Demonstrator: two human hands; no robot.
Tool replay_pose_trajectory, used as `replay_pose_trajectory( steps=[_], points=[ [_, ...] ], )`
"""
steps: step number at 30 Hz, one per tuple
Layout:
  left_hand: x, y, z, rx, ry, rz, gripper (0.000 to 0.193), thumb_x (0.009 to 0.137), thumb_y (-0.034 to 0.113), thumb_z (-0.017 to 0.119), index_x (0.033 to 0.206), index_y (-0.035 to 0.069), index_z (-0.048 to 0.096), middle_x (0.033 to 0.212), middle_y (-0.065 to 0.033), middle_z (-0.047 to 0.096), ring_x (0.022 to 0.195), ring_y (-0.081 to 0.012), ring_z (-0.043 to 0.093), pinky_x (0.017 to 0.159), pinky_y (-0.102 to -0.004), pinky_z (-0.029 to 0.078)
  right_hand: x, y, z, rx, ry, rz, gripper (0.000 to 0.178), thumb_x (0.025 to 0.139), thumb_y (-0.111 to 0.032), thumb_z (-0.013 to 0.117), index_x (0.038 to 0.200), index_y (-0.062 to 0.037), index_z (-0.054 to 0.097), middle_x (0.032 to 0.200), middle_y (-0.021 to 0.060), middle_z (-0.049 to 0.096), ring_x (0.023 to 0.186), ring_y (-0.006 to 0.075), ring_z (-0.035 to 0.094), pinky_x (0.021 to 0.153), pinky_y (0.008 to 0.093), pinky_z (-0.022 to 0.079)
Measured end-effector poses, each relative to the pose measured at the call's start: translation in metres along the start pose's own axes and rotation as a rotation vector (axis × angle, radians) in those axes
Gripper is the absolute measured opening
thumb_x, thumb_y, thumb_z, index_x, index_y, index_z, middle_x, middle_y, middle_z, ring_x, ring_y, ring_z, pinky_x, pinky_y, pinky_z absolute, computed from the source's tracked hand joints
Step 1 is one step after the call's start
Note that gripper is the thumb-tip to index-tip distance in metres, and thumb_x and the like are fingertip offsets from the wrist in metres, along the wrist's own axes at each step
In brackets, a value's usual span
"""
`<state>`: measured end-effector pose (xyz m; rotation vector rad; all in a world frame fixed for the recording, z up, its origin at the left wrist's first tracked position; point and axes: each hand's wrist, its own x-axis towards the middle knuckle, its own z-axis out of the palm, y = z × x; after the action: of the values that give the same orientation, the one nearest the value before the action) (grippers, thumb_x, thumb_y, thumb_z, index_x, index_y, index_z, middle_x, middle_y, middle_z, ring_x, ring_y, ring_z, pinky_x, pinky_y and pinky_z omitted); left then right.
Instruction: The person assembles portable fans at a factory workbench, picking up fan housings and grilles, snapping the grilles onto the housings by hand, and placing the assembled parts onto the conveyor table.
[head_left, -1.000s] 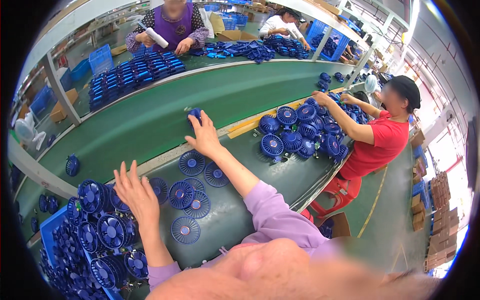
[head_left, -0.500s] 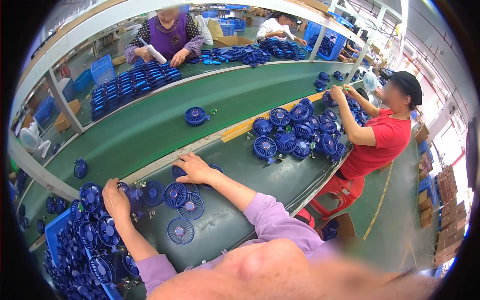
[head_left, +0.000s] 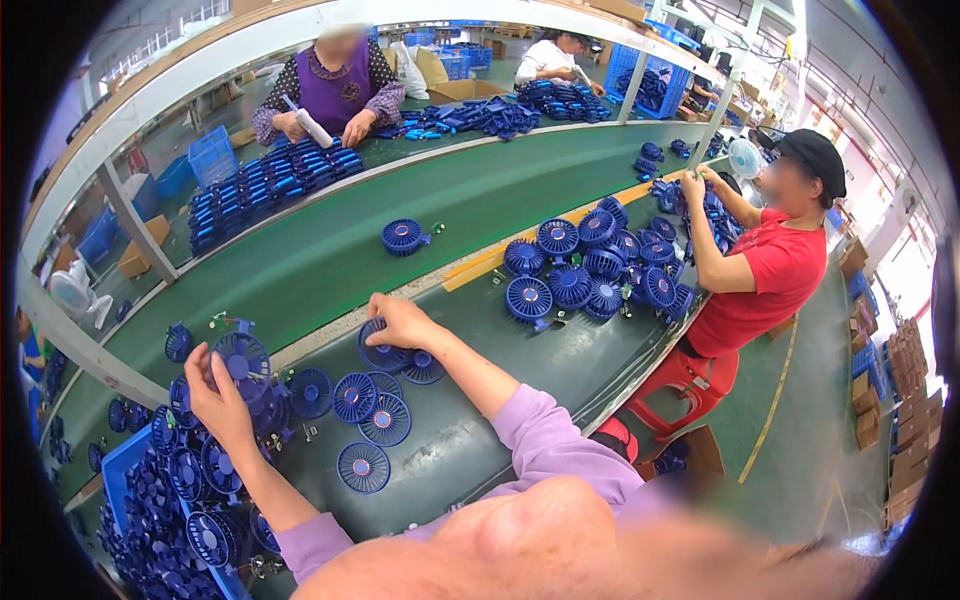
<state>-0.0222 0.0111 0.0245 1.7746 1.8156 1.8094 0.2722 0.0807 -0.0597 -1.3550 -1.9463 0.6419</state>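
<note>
My left hand (head_left: 222,405) is curled at the side of a dark blue round fan head (head_left: 242,358), held up on edge above the near left of the bench. Small wired parts stick out from its top. With thumb and fingers, my right hand (head_left: 402,328) pinches a blue round fan grille (head_left: 380,348), tilted up off the bench. Beneath and beside it lie several loose flat grilles (head_left: 386,418), some overlapping, and one apart nearer me (head_left: 363,467). More fan heads (head_left: 220,460) are heaped below my left hand.
A blue crate (head_left: 118,485) full of blue parts stands at the near left. Beyond the bench runs a green conveyor belt (head_left: 320,285) carrying a fan head (head_left: 402,237). A heap of fan heads (head_left: 572,287) lies right, near a co-worker in red (head_left: 765,270). Two people work across the belt.
My left hand has raised a fan head from the pile. My right hand, earlier spread over the grilles, has closed on one and lifted its edge. The view has shifted slightly.
</note>
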Motion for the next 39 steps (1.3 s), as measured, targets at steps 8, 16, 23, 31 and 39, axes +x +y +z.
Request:
replay_pose_trajectory(
  steps=[8, 16, 23, 31, 39],
  points=[
    [-0.037, -0.031, 0.074, -1.052, 0.081, -0.585, 0.037, 0.102, 0.030, 0.047, 0.127, 0.003, 0.049, 0.120, -0.0099, 0.057, 0.105, -0.0202, 0.059, 0.089, -0.0368, 0.051, 0.002, -0.107, 0.010, 0.258, 0.541, -0.544, 0.025, 0.068, 0.002, 0.071, 0.085, -0.0045, 0.053, 0.099, 0.0108, 0.062, 0.091, 0.0275, 0.058, 0.072, 0.0347, 0.050],
    [-0.051, -0.028, 0.082, -1.571, -0.213, -0.884, 0.046, 0.100, 0.044, 0.042, 0.123, 0.006, 0.053, 0.123, -0.0117, 0.058, 0.116, -0.0246, 0.055, 0.100, -0.0412, 0.045, 0.003, -0.109, 0.059, 0.145, 0.186, -0.581, 0.050, 0.067, -0.026, 0.081, 0.098, -0.0063, 0.047, 0.142, 0.0241, 0.039, 0.135, 0.0452, 0.031, 0.110, 0.0511, 0.027],
    [-0.058, -0.017, 0.097, -1.545, -0.056, -0.784, 0.025, 0.102, 0.027, 0.044, 0.120, 0.012, 0.053, 0.119, -0.0059, 0.056, 0.110, -0.0201, 0.056, 0.096, -0.0377, 0.047, 0.012, -0.098, 0.057, 0.083, 0.160, -0.619, 0.062, 0.075, -0.028, 0.070, 0.129, -0.0082, 0.046, 0.143, 0.0223, 0.038, 0.127, 0.0425, 0.039, 0.106, 0.0499, 0.031],
    [-0.058, 0.014, 0.087, -1.220, 0.097, -0.677, 0.036, 0.103, 0.029, 0.042, 0.131, 0.005, 0.043, 0.129, -0.0082, 0.049, 0.124, -0.0194, 0.047, 0.104, -0.0353, 0.039, 0.018, -0.088, 0.065, 0.284, 0.068, -0.694, 0.078, 0.088, -0.065, 0.046, 0.137, -0.0050, 0.042, 0.139, 0.0230, 0.040, 0.129, 0.0405, 0.039, 0.108, 0.0476, 0.030],
    [-0.064, 0.019, 0.085, -0.851, 0.136, -0.332, 0.036, 0.100, 0.015, 0.043, 0.134, 0.003, 0.040, 0.132, -0.0101, 0.044, 0.125, -0.0198, 0.043, 0.106, -0.0347, 0.034, 0.010, -0.095, 0.084, 0.677, -0.059, -0.528, 0.085, 0.089, -0.067, 0.041, 0.143, -0.0031, 0.031, 0.146, 0.0236, 0.030, 0.139, 0.0367, 0.029, 0.112, 0.0440, 0.024]
  ],
)
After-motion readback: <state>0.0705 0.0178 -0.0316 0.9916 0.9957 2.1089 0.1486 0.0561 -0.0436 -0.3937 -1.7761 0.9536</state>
